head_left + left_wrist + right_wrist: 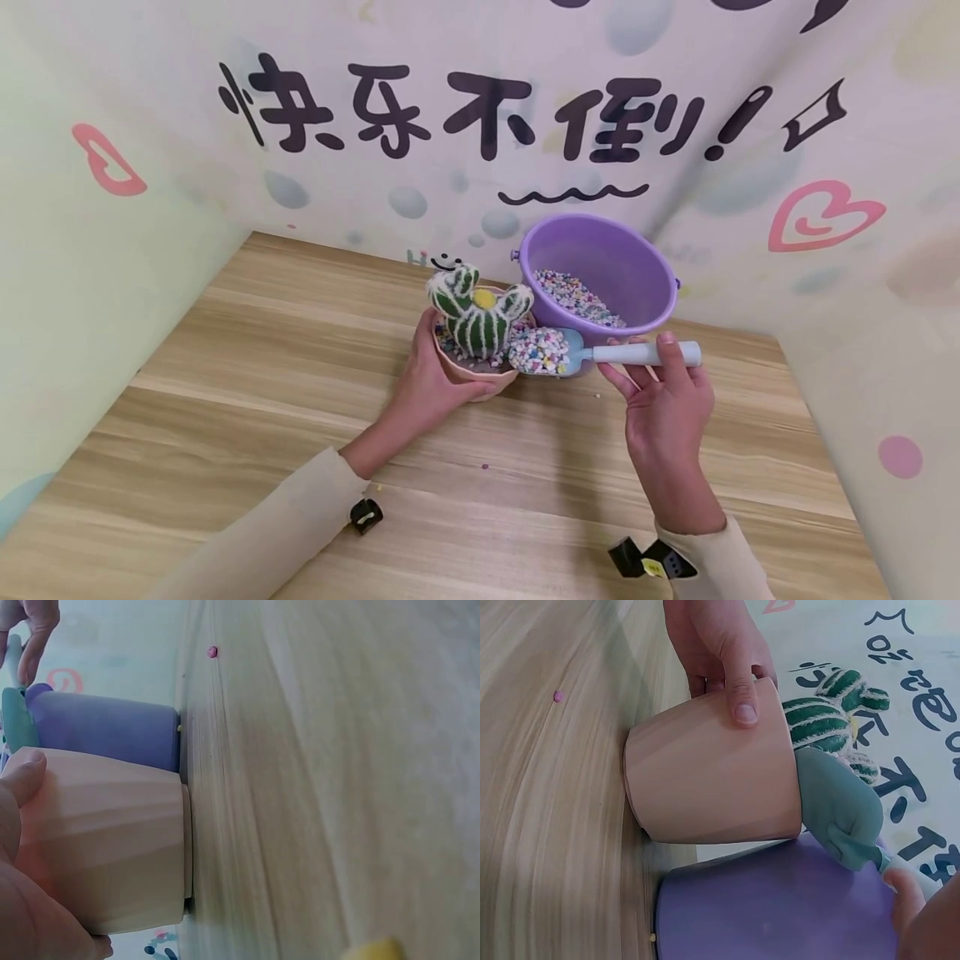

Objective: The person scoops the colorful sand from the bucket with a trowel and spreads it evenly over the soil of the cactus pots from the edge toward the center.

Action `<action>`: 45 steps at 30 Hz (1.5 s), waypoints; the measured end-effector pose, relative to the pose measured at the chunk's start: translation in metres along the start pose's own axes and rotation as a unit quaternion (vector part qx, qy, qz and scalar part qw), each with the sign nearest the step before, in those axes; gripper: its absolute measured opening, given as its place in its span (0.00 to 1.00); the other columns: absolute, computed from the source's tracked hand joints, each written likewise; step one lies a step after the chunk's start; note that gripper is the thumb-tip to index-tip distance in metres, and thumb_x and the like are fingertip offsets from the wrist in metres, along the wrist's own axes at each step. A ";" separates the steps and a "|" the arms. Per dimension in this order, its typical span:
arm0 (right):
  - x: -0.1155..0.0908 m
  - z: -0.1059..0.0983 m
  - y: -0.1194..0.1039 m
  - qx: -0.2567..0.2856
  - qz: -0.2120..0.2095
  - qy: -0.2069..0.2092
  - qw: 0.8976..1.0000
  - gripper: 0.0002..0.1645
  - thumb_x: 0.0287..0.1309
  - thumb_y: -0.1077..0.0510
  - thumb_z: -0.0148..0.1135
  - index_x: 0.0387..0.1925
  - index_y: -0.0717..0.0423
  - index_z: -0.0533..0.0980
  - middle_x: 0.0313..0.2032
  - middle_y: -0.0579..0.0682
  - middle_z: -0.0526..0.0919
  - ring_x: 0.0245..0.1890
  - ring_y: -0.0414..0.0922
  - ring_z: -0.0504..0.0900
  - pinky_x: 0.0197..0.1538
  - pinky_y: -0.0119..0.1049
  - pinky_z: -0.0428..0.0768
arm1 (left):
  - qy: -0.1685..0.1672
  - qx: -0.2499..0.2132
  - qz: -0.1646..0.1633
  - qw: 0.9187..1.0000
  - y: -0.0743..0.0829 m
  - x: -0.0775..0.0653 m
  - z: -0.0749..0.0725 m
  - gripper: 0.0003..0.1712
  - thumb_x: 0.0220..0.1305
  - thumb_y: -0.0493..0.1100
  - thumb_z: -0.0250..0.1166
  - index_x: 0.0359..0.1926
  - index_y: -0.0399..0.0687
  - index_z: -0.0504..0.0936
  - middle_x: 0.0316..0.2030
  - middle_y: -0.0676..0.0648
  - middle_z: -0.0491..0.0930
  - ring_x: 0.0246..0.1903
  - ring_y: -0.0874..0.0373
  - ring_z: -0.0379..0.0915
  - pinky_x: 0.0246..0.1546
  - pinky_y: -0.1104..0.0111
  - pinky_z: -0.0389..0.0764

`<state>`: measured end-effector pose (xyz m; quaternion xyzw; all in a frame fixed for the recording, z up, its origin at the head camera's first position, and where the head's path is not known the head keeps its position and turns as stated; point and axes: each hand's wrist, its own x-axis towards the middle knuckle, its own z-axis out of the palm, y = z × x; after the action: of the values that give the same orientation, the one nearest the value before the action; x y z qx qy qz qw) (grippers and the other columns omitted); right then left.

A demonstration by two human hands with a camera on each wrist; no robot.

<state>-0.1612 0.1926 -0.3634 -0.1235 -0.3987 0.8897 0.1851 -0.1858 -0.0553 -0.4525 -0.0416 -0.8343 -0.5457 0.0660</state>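
A green knitted cactus (480, 332) with white ridges and a yellow spot stands in a pinkish-beige flowerpot (716, 769), with coloured pebbles around its base. My left hand (423, 375) grips the pot from the left, its thumb along the near side. In my right hand (667, 408) is the pale handle of a small blue-green shovel (840, 802), held between thumb and fingers. Multicoloured pebbles (540, 350) are heaped on its blade, which lies right at the pot's right rim. Behind the shovel stands a purple bucket (600, 242), partly filled with similar pebbles (576, 298).
The wooden table (262, 400) meets a printed cloth backdrop (450, 183) just behind the bucket. A stray pink-purple pebble (485, 467) lies in front of the pot, and a pale one (597, 396) lies near the bucket. Side walls bound the table left and right.
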 end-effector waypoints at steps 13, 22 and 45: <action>-0.003 0.005 0.000 -0.018 -0.046 -0.018 0.999 0.15 0.57 0.62 0.68 0.35 0.64 0.69 0.31 0.55 0.81 0.28 0.56 0.87 0.31 0.52 0.83 | 0.009 0.002 0.006 1.000 -0.001 -0.001 0.002 0.77 0.34 0.57 0.83 0.76 0.51 0.39 0.73 0.41 0.51 0.70 0.45 0.53 0.69 0.50 0.59; -0.004 0.008 0.000 -0.047 -0.056 -0.018 0.997 0.14 0.58 0.61 0.68 0.37 0.64 0.70 0.31 0.56 0.82 0.28 0.54 0.88 0.30 0.50 0.84 | 0.009 0.007 0.011 1.000 -0.003 -0.001 0.002 0.77 0.35 0.57 0.83 0.76 0.52 0.39 0.72 0.41 0.52 0.69 0.45 0.54 0.69 0.50 0.60; -0.004 0.012 -0.009 -0.092 -0.077 -0.050 0.991 0.18 0.58 0.59 0.68 0.42 0.66 0.71 0.30 0.61 0.85 0.28 0.53 0.88 0.31 0.50 0.84 | 0.015 0.007 0.013 1.000 -0.002 -0.001 0.005 0.79 0.33 0.56 0.84 0.76 0.49 0.38 0.72 0.39 0.51 0.69 0.43 0.54 0.69 0.51 0.59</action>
<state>-0.1602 0.1887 -0.3487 -0.0642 -0.4963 0.8373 0.2203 -0.1851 -0.0515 -0.4564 -0.0435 -0.8363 -0.5397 0.0858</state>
